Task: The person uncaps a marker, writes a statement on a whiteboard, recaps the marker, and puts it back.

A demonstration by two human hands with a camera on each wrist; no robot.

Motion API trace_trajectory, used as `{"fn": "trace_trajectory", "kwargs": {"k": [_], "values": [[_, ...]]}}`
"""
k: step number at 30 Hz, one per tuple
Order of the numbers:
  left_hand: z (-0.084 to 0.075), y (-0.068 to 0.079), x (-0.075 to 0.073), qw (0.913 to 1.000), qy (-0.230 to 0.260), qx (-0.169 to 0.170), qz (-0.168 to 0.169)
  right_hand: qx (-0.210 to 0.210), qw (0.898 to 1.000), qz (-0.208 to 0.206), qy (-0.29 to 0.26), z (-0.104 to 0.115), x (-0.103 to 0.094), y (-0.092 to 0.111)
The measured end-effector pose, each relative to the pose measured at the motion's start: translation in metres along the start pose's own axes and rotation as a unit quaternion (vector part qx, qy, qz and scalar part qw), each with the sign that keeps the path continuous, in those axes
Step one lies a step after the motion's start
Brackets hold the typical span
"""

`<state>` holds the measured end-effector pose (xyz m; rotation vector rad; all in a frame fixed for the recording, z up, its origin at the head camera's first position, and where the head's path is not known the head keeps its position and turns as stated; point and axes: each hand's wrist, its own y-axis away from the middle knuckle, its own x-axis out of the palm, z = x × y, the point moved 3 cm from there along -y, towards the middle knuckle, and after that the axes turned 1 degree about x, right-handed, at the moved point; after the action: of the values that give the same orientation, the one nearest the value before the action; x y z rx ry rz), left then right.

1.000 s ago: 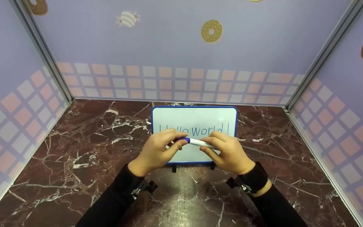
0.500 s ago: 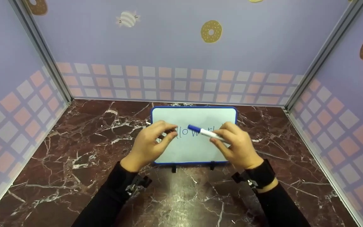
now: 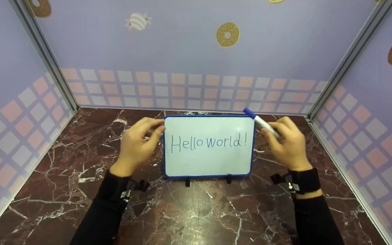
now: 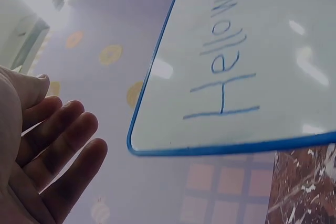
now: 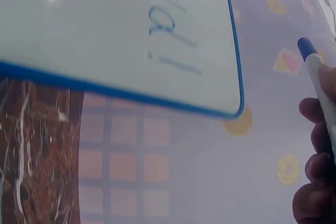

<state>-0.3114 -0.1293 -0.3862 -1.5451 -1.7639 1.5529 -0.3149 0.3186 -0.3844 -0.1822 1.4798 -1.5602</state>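
Note:
A small whiteboard with a blue frame stands on the table, with "Hello world!" handwritten across it in blue. My left hand is beside the board's upper left corner, and the left wrist view shows its loosely bent fingers apart from the frame and holding nothing. To the right of the board, my right hand grips a white marker whose blue cap is on and points up and left. In the right wrist view the curled fingers wrap the marker's barrel.
Two black feet support the board at its lower edge. Dark red marbled tabletop stretches around it. Lilac panels with doughnut prints and pink-and-white checks enclose the back and both sides.
Both hands have moved apart, the left one off the marker's cap and to the left. My right hand has carried the marker rightward and up, uncovering the writing.

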Motion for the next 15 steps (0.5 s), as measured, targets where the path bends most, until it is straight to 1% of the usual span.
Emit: {"fn": "trace_trajectory", "kwargs": {"k": [3,6,9,11,15], "values": [[0.007,0.001,-0.006,0.9996,-0.025,-0.007,-0.009,0.038,0.998,-0.003,0.045,-0.016,-0.006,0.004],[0.013,0.002,-0.01,0.9983,-0.055,-0.015,-0.011,0.093,0.992,0.007,0.08,-0.034,-0.008,0.01],[0.021,0.004,-0.012,0.9969,-0.071,-0.031,-0.014,0.147,0.983,0.024,0.106,-0.053,-0.008,0.018],[0.026,0.006,-0.012,0.9955,-0.081,-0.047,-0.012,0.179,0.976,0.041,0.119,-0.064,-0.006,0.024],[0.037,0.01,-0.013,0.9908,-0.096,-0.094,0.014,0.225,0.961,0.08,0.14,-0.084,-0.005,0.038]]}}
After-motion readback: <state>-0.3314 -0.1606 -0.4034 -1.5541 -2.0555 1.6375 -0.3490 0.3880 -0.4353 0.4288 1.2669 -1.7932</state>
